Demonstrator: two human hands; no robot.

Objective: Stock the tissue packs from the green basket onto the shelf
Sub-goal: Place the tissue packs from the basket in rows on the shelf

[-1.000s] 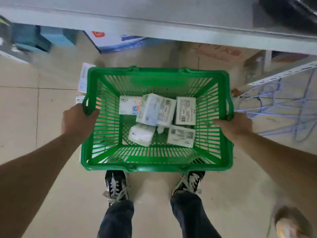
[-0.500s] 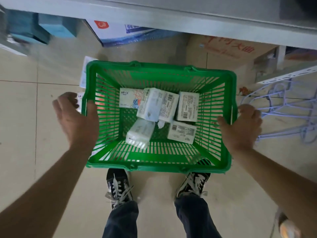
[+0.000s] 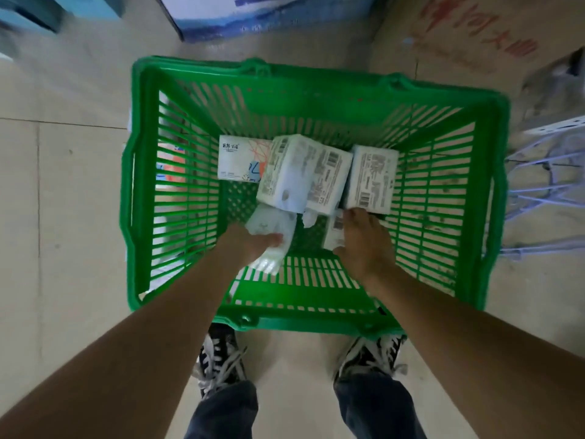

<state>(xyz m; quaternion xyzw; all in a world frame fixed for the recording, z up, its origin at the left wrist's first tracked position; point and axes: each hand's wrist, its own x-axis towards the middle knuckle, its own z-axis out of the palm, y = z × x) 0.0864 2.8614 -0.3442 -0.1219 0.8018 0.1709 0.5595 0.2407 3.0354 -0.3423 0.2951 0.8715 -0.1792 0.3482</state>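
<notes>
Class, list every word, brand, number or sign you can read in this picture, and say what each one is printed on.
Large red Chinese characters on the cardboard box: blurred, not safely readable.
Small dark Chinese brand line on the tissue pack with orange lines: too small to read.
Barcodes and fine print on the stacked middle packs and the right pack: too small to read.
No number is legible.

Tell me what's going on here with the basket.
A person stands over a green basket set on the floor and has both hands down inside it. The left hand is on a soft white tissue pack near the front, and the right hand covers another pack beside it. Three more packs lie further back. None has left the basket yet; whether either hand has closed its grip is unclear.
</notes>
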